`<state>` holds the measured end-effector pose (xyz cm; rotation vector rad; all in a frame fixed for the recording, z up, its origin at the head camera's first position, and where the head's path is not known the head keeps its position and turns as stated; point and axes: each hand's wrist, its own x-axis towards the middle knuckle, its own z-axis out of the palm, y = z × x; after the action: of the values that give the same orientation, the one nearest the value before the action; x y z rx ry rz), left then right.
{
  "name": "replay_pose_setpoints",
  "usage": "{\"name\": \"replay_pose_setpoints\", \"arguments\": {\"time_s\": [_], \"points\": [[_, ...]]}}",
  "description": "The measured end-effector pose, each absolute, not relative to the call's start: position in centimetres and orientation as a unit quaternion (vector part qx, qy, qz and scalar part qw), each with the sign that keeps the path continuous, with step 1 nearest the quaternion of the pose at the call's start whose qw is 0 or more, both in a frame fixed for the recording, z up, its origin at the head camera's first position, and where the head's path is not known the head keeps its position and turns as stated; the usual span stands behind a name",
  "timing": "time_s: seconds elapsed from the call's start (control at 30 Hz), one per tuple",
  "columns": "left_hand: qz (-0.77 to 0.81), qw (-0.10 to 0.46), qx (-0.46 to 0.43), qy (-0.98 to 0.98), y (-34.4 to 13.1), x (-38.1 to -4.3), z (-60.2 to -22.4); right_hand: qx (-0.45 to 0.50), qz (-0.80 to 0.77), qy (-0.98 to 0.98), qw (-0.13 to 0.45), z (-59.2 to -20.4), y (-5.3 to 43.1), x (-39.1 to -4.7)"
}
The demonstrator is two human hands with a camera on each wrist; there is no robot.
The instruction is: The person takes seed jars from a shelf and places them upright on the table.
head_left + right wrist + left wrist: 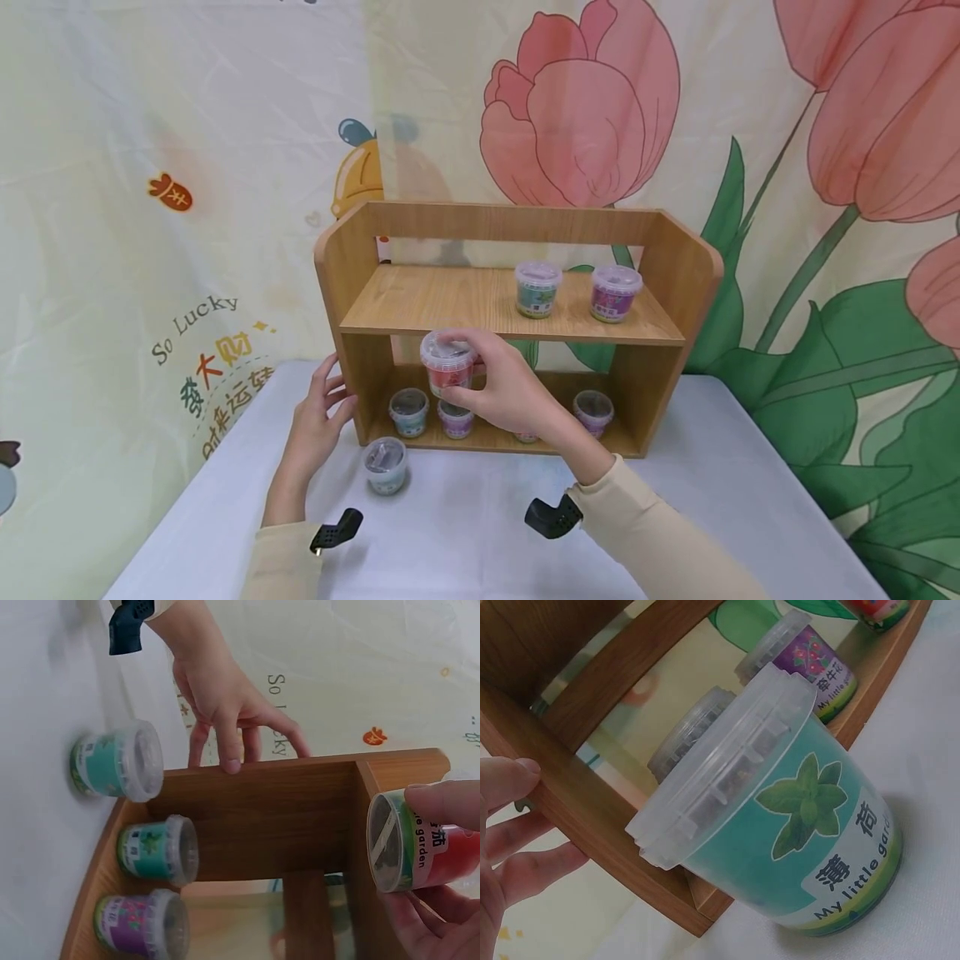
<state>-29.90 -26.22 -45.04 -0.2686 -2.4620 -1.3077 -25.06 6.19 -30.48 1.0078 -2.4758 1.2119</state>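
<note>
In my right hand (502, 379) I hold a small red tub (447, 381), pinched between thumb and fingers, the hand opened only to the tub's breadth. It is a short round pot with a clear plastic lid (442, 348). Its red label (459, 859) carries dark characters and the lettering "garden" near the foot, where a green band (409, 844) runs round. The right wrist view shows its base (385, 859) too, see-through, with a pale strip behind it. It is nearly upright, lid uppermost, my thumb low on its front and a finger over the lid.

The tub is off to the left of my right palm, in front of the wooden rack (517, 218), near the front edge of the upper board (435, 292). Below it on the lower board sit a turquoise tub (409, 414) and a purple tub (457, 419).

My left hand (318, 425) is well apart from the red tub, on its left. The fingers are spread and loose, touching the rack's left side panel (345, 367) and gripping no tub. Just beside that hand, a mint-labelled tub (795, 817) stands on the white tablecloth (465, 517).
</note>
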Motion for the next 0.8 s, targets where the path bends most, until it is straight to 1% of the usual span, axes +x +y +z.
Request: {"name": "replay_pose_setpoints", "arguments": {"time_s": [0.37, 0.63, 0.8], "points": [[-0.458, 0.178, -0.103, -0.865, -26.3, -30.0, -45.2, 0.315, 0.435, -0.839, 0.09, -34.0, 5.4, -24.7], [-0.461, 0.175, -0.103, -0.864, -26.2, -30.0, -45.2, 0.292, 0.442, -0.843, 0.091, -36.4, 4.8, -24.6], [-0.46, 0.173, -0.1, -0.865, -26.3, -30.0, -45.1, 0.279, 0.448, -0.845, 0.081, -37.5, 4.5, -24.7]]}}
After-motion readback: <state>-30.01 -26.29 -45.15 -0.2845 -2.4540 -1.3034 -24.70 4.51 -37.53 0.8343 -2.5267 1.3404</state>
